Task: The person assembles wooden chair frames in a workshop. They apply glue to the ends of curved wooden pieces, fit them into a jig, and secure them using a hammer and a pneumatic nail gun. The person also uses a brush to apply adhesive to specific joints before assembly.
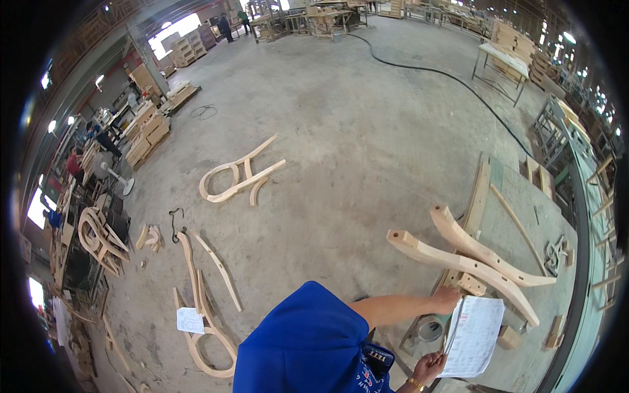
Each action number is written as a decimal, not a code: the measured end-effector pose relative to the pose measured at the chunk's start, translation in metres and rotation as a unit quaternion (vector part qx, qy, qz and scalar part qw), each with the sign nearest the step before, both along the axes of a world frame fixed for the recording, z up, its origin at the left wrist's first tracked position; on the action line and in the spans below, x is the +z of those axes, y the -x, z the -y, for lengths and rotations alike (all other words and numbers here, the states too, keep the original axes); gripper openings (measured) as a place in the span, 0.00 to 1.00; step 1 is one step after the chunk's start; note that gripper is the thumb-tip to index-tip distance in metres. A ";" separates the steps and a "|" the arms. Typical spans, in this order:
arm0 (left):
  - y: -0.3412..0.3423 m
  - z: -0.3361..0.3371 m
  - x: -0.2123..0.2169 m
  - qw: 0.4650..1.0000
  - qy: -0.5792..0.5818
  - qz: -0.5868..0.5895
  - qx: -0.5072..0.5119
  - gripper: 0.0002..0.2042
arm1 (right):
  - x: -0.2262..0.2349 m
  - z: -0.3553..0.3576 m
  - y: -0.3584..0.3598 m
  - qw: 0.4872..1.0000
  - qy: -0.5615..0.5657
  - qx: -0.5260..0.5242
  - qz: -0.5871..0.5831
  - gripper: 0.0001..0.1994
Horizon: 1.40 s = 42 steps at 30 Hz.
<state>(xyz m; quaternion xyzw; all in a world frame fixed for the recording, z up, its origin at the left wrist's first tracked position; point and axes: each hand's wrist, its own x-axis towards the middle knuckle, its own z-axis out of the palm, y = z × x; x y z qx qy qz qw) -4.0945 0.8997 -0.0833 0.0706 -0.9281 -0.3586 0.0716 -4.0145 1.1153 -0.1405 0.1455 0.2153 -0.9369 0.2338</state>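
Note:
Papers with printed drawings (pixel 473 337) lie over the near part of a workbench. My left hand (pixel 449 299), on the outstretched arm, is closed at the upper left corner of the papers. My right hand (pixel 429 367), with a gold-coloured band at the wrist, pinches their lower left edge. Beyond the papers, two curved wooden chair legs (pixel 466 263) with drilled holes rest across the bench edge. A small drilled wood block (pixel 472 284) sits just by my left hand. Between my hands a round, tape-like roll (pixel 430 328) shows beside the papers.
The workbench (pixel 517 229) also carries a thin wooden strip (pixel 517 226), a metal clamp-like piece (pixel 555 255) and wood blocks (pixel 508 338). Curved wooden frames (pixel 239 177) lie on the concrete floor, one under a paper sheet (pixel 190 320). A black hose (pixel 445 71) crosses the floor.

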 end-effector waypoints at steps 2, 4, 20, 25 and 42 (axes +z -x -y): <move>0.003 0.003 0.007 0.997 0.010 0.058 -0.059 0.09 | 0.013 -0.016 -0.011 0.993 -0.094 -0.019 -0.066 0.06; 0.001 0.002 0.005 0.992 0.003 0.108 -0.070 0.08 | 0.053 -0.013 -0.010 0.996 -0.074 -0.031 0.030 0.04; -0.125 -0.009 -0.010 0.853 -0.499 -0.038 0.147 0.18 | 0.068 -0.094 0.032 0.961 -0.255 0.021 -0.108 0.22; -0.147 0.026 0.054 0.738 -0.638 -0.144 0.162 0.16 | 0.103 -0.061 0.023 0.975 -0.181 -0.048 -0.117 0.10; -0.280 0.164 0.258 0.653 -0.626 -0.415 -0.094 0.26 | 0.304 0.121 -0.075 0.759 -0.105 -0.028 -0.642 0.10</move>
